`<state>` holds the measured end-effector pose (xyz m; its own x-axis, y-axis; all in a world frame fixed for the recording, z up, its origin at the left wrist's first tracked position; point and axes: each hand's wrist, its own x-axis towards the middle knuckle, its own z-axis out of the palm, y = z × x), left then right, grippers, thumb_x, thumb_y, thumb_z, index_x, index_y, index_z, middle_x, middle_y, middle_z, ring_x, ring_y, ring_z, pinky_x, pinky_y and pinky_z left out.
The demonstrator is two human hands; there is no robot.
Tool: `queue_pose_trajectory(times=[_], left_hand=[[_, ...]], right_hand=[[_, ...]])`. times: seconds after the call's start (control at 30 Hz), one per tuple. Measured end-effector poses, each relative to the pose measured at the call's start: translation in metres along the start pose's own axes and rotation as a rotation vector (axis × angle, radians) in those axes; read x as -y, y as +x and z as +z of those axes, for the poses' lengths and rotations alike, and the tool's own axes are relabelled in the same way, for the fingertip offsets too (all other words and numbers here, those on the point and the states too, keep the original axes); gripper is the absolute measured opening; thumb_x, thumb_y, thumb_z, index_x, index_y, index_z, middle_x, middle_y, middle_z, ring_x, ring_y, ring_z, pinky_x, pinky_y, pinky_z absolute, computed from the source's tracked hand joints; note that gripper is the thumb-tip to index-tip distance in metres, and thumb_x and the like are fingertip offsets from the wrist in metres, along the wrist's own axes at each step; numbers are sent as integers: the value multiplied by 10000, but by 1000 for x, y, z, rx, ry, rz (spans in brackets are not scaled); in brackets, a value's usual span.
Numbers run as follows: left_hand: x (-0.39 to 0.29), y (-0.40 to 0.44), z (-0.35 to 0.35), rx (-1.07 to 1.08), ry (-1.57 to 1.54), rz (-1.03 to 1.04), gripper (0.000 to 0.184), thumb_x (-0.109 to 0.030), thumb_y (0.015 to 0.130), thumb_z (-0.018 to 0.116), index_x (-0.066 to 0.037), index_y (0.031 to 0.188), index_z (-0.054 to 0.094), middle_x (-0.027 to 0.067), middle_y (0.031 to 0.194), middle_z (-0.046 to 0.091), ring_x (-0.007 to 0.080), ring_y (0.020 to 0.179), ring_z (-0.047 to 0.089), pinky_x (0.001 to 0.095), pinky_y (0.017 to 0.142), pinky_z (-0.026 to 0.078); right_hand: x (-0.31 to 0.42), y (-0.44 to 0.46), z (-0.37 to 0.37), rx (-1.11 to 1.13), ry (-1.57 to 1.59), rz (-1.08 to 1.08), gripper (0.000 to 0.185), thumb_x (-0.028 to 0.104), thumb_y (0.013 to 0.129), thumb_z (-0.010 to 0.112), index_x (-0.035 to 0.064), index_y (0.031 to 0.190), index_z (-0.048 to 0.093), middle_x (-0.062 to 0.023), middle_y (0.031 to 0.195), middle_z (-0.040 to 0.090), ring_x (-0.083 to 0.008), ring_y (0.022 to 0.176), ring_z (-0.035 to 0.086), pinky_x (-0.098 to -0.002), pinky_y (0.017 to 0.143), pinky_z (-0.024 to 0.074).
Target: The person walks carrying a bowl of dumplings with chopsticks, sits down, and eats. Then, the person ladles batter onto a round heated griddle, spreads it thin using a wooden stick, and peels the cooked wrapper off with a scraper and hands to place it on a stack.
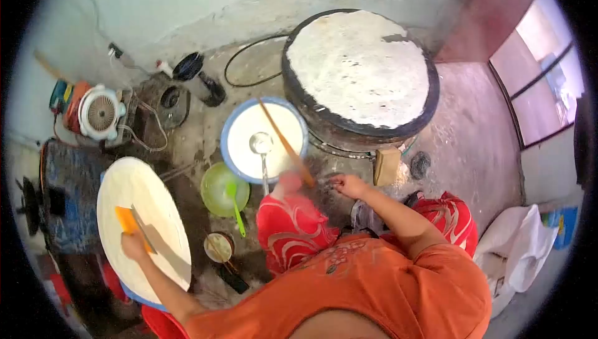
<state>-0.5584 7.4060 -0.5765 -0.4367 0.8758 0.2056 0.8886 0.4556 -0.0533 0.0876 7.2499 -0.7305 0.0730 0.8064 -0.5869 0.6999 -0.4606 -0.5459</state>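
Observation:
My left hand (132,245) is closed around a yellow-orange scraper (128,219), held over a large tub of pale batter (134,180) at the left. In front of my lap is my right hand (350,186), its fingers curled together; whether anything is in them is hard to make out. Left of it, a long flat wooden stick (283,136) slants over the rim of a blue-rimmed basin (228,128). That basin holds white batter and a metal ladle (261,144). Beyond my right hand, a white sheet of batter (358,65) covers most of a round black griddle (299,107).
A green bowl (208,183) with a green-handled spatula (237,211) sits beside the basin. Near it stands a small pot (218,247). A blower (101,113) with cords is at the far left. A tan block (387,166) lies by the griddle, a white sack (517,245) at right.

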Motion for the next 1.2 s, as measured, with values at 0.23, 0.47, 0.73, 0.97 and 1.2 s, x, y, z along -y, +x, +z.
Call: queue_pose_trajectory(times=[0.23,0.47,0.73,0.97,1.2], left_hand=[[-206,-114,-135,-201,-621,652,208,-120,692,579,-64,891,597,161,719,584,323,644,572,414,570,448],[-365,-237,-185,-3,-469,1445,499,-128,652,665,-47,1116,501,132,1058,536,302,965,521,433,806,414],[-347,-241,-153,203,-648,1089,539,-189,836,551,-1,1297,347,200,1363,293,376,1239,308,460,987,285],[-379,-258,-133,295,-582,764,482,-224,906,421,41,1295,318,242,1359,255,405,1226,295,500,978,260],[-447,-238,-128,141,-510,877,477,-316,909,436,11,1256,418,234,1279,375,380,1100,439,427,871,405]], right_hand=[[149,-69,-81,-444,276,-578,533,181,734,666,87,1191,408,-153,1146,498,-321,1019,515,-372,842,434],[156,-102,-154,-328,-507,-649,256,274,769,562,111,967,552,-128,955,597,-312,879,592,-385,700,482],[-155,-49,-318,-1077,432,128,562,298,645,725,7,1081,521,-175,934,625,-317,860,612,-384,750,493],[-198,3,-416,-1121,92,539,568,242,665,678,18,1143,469,-195,1017,599,-341,946,582,-412,809,469],[-211,119,-519,-1122,-152,625,550,347,717,649,136,1187,455,-142,1100,578,-339,1014,554,-434,831,457]])
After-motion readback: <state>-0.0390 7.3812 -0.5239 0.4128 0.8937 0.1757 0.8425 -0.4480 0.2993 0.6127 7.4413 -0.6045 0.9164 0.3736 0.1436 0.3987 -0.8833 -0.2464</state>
